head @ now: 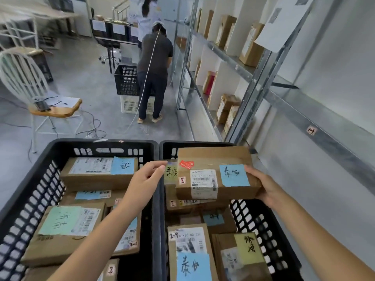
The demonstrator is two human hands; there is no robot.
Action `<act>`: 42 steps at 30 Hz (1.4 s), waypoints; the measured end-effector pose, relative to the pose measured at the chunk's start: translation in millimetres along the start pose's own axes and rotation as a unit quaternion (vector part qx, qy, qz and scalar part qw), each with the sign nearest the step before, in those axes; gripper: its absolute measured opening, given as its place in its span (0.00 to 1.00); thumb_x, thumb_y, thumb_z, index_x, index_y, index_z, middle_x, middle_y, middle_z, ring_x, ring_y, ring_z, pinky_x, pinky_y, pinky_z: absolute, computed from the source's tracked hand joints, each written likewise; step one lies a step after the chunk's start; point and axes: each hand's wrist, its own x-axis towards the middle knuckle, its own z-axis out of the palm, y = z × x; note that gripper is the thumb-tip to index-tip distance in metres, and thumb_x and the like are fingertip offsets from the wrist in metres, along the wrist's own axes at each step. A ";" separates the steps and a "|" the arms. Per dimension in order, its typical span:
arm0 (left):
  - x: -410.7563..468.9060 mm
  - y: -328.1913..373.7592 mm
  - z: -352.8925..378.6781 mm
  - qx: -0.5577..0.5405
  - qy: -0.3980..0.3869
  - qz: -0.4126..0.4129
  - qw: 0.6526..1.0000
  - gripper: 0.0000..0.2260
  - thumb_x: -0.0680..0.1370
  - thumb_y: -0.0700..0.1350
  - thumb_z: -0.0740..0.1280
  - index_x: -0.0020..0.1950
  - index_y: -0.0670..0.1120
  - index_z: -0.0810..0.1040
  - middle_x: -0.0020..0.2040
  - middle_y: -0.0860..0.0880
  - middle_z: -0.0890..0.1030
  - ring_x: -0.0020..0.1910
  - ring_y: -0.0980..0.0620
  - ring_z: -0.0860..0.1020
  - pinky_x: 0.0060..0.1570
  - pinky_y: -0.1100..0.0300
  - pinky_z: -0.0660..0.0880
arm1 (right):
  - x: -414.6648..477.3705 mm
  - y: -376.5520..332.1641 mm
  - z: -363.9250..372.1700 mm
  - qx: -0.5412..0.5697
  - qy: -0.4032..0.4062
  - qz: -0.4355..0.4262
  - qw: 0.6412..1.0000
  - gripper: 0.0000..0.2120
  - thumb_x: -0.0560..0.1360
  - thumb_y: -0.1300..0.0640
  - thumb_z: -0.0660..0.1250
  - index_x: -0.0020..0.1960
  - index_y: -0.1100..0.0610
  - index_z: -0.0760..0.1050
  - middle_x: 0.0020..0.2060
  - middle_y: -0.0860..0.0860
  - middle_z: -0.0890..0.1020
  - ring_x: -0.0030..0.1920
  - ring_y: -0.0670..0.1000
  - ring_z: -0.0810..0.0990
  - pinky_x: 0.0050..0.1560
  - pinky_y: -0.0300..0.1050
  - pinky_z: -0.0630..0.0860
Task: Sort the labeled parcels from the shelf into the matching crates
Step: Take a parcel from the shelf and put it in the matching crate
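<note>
Now right hand (266,186) holds parcel (213,158) over crate (261,222).

The parcel (213,157) is showing plain brown cardboard, wearing a blue note (234,175) with black handwriting, a white barcode label (204,184) and a red sticker (186,164). Beneath the parcel a black lattice crate (263,220) is sitting; lower left of the parcel, a mint-green note (60,220) is standing out on another brown box (50,248).

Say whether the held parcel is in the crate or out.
Out: the right hand grips the parcel at one end, over the right crate and above its rim. Whether it touches parcels beneath, cannot tell.
</note>
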 end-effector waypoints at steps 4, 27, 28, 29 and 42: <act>15.9 -4.8 12.1 0.040 0.005 0.000 0.999 0.09 0.82 0.49 0.63 0.60 0.58 0.77 0.55 0.60 0.81 0.54 0.69 0.77 0.44 0.77 0.72 | 40.4 0.5 20.9 -0.009 -0.022 0.014 1.000 0.23 0.70 0.46 0.74 0.61 0.55 0.81 0.54 0.57 0.86 0.55 0.59 0.84 0.56 0.53 0.78; 46.4 12.2 45.1 0.189 -0.053 0.074 0.978 0.16 0.82 0.44 0.63 0.70 0.49 0.73 0.67 0.54 0.75 0.66 0.56 0.71 0.63 0.64 0.69 | 24.6 -14.8 51.4 -0.414 0.062 -0.238 0.876 0.25 0.82 0.40 0.56 0.77 0.46 0.64 0.72 0.48 0.72 0.64 0.45 0.73 0.57 0.42 0.75; 45.4 15.9 46.4 0.197 -0.056 0.081 0.975 0.16 0.82 0.44 0.63 0.70 0.48 0.73 0.67 0.52 0.75 0.67 0.55 0.71 0.66 0.60 0.68 | 15.1 -12.6 54.2 -0.425 0.062 -0.241 0.871 0.25 0.82 0.40 0.55 0.77 0.46 0.63 0.73 0.48 0.71 0.66 0.45 0.72 0.57 0.40 0.73; 43.1 18.6 47.7 0.208 -0.064 0.092 0.972 0.16 0.82 0.43 0.63 0.70 0.48 0.73 0.68 0.51 0.75 0.67 0.54 0.71 0.67 0.61 0.66 | 5.2 -9.9 56.7 -0.436 0.065 -0.243 0.864 0.25 0.82 0.40 0.55 0.78 0.46 0.63 0.74 0.48 0.70 0.69 0.46 0.70 0.60 0.40 0.71; -13.7 68.5 65.9 0.269 -0.175 0.301 0.898 0.24 0.82 0.49 0.63 0.77 0.47 0.65 0.75 0.50 0.67 0.74 0.53 0.65 0.71 0.61 0.58 | -154.3 -11.2 48.2 -0.562 0.183 -0.264 0.762 0.25 0.83 0.44 0.55 0.76 0.55 0.64 0.74 0.51 0.69 0.74 0.51 0.66 0.72 0.46 0.61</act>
